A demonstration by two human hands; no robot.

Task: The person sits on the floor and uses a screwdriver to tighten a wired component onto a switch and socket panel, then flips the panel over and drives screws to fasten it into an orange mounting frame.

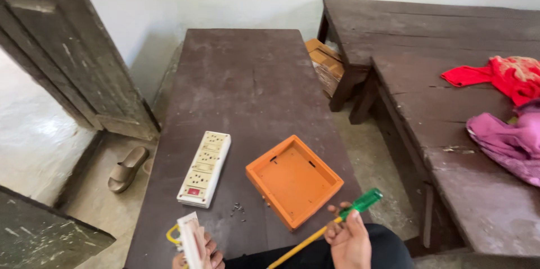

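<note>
- The right hand (350, 241) gripped a green-handled screwdriver (332, 223), just right of the orange tray (294, 181).
- The left hand (203, 253) clasped a cream plate (190, 241), below-left of that tray.
- A socket strip (205, 168) lay left of it.

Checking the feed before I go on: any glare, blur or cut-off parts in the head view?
Head view: the floor beyond the doorway is blown out white; the table is evenly lit and sharp; the left hand is cropped at the bottom edge; the right hand and screwdriver look slightly soft.
</note>
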